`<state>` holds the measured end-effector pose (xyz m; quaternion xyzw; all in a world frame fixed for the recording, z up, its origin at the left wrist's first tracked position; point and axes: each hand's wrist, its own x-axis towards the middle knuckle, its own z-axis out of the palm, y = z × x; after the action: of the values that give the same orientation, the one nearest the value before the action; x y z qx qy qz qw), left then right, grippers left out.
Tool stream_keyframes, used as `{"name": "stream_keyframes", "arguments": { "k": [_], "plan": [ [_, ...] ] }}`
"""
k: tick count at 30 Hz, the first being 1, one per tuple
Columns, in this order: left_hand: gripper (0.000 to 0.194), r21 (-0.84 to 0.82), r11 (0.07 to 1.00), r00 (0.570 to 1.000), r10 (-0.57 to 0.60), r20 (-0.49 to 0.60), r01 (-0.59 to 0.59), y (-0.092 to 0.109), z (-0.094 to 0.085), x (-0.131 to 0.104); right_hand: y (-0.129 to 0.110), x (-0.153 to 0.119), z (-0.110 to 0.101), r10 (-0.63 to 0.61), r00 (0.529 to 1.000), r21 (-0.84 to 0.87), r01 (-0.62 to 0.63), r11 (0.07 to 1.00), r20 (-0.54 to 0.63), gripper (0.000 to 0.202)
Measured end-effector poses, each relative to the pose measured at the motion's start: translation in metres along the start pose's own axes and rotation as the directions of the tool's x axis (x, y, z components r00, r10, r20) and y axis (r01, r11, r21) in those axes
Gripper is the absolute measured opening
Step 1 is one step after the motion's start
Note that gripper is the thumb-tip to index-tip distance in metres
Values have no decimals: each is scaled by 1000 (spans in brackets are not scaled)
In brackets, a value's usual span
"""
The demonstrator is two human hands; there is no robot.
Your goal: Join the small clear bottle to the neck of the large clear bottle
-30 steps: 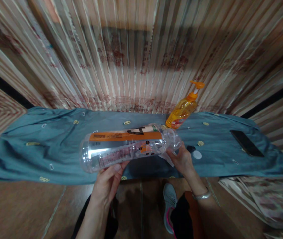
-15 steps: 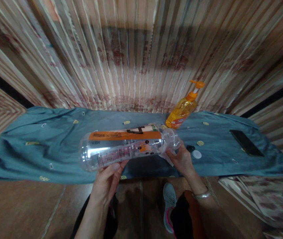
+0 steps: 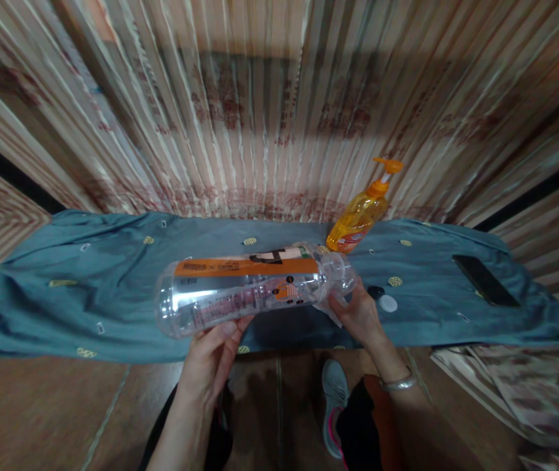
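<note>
Left hand [image 3: 207, 361]: at 7 o'clock from the middle of the clear bottle [image 3: 245, 286], thumb and fingers bent around its low side, holding it.
Right hand [image 3: 360, 314]: near 4 o'clock, pinched narrow on the loose wrap [image 3: 332, 311] by the neck; I cannot see all of its fingers.
Clear bottle: on its side between the 2 hands, bottom toward 9 o'clock, neck toward 3 o'clock. I cannot tell if it touches the teal cloth [image 3: 112, 281] below.
Slip: the bottle looks smooth, so a soft grip could let it roll or drop.
Squash: the sides look thin, so a hard squeeze could dent them.
Rip: a fast pull could tear the wrap or jerk the bottle.
Pump bottle [image 3: 357, 221]: at 2 o'clock, near the neck, with yellow soap inside. If the neck swings up, it could bump this and tip it over.
Black round thing [image 3: 376, 292] and white disc [image 3: 388, 303]: at 3 o'clock, just past the right hand. A careless wrist could push these 2 away.
Phone [image 3: 486, 280]: farther out at 3 o'clock, flat on the cloth.
</note>
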<state>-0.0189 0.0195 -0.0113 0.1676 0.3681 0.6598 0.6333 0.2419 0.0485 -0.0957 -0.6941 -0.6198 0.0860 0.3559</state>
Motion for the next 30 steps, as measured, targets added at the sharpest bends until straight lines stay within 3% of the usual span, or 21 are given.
{"name": "stream_keyframes", "arguments": {
  "k": [30],
  "plan": [
    [39,-1,1000,1000,7,17,-7,-2,-1,0,1,-1,1,-10,1000,11,10,1000,-15,54]
  ]
}}
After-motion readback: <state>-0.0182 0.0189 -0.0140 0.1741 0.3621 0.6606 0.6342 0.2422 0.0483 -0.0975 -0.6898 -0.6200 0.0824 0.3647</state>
